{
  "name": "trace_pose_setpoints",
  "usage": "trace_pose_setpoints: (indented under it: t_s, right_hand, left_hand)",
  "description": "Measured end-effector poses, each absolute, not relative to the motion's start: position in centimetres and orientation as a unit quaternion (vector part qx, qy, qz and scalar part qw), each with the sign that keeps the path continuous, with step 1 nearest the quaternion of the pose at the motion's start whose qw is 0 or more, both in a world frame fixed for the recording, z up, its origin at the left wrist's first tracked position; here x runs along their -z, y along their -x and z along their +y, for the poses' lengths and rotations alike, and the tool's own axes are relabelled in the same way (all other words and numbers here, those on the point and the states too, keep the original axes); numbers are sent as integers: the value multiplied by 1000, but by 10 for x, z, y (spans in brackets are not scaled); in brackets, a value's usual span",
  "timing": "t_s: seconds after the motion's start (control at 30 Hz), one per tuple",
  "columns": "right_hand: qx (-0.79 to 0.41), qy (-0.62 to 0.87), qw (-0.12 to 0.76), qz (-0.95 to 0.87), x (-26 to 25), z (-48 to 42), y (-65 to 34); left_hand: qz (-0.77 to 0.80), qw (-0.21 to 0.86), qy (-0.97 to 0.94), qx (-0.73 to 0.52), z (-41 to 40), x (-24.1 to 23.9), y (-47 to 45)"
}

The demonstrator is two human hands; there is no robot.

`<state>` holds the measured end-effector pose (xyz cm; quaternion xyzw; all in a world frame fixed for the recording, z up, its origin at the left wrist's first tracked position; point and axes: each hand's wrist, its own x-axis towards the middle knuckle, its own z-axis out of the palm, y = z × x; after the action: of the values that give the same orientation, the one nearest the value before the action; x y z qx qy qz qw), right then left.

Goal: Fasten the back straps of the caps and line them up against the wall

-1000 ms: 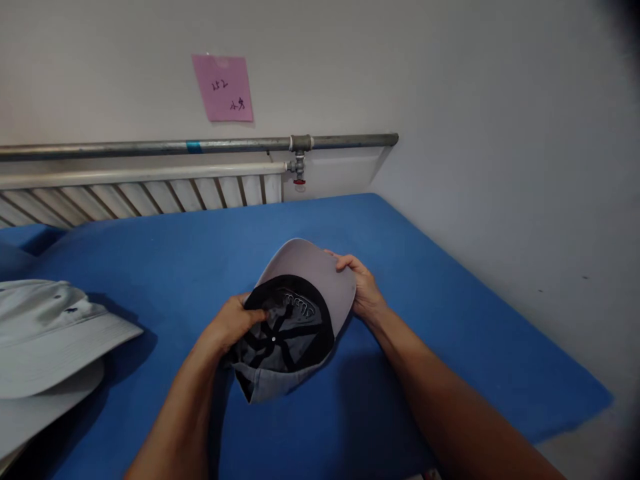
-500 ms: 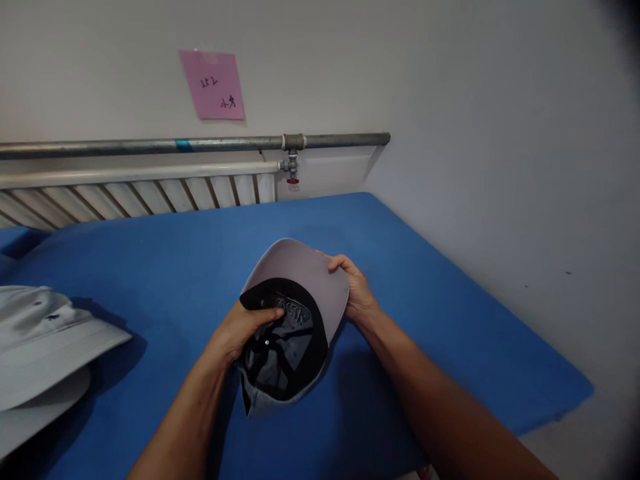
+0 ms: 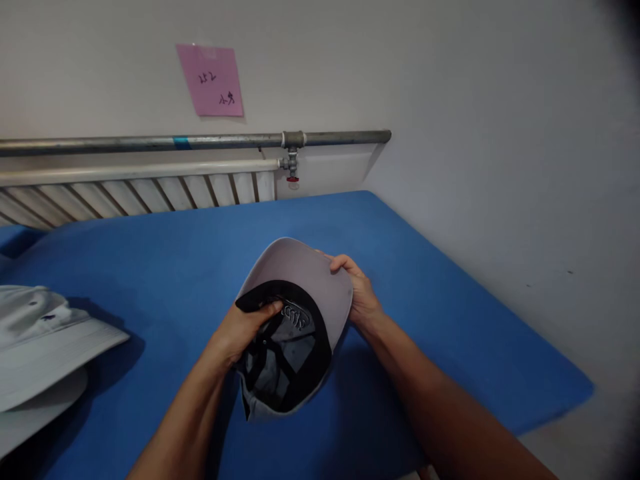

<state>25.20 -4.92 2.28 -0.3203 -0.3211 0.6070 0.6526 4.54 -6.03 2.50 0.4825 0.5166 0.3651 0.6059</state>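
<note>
A grey baseball cap [image 3: 300, 267] is held over the blue table with its inside facing me and its brim pointing away. Dark lining, a black sweatband and the back of some stitched lettering show within the crown. My left hand [image 3: 243, 330] grips the cap's left side, thumb inside the crown and the other fingers hidden behind it. On the brim's right edge, my right hand [image 3: 357, 290] is closed, a finger or thumb on the underside and the rest behind.
Pale caps [image 3: 55, 340] lie stacked on the blue tabletop [image 3: 160, 267] at the left. Behind the table are a white radiator [image 3: 195, 190], a metal pipe [image 3: 230, 141] and a red-handled valve [image 3: 293, 175]. A pink note [image 3: 213, 80] hangs on the wall.
The cap has shifted and tilted slightly in my hands, and a little more of the stitching inside shows. Both hands keep their hold. The view has moved marginally.
</note>
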Motion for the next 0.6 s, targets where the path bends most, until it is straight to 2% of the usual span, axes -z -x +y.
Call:
trace_pose_setpoints:
  t_s: [0.2,0.6]
  right_hand:
    - [-601,322,655,-324,-25,-51,-250]
    - [-607,335,649,-314,-24,-51,-249]
  left_hand:
    - [505,653,-424,-373,-62,-26,-48]
    - [537,673,-371,-349,-64,-29,-51]
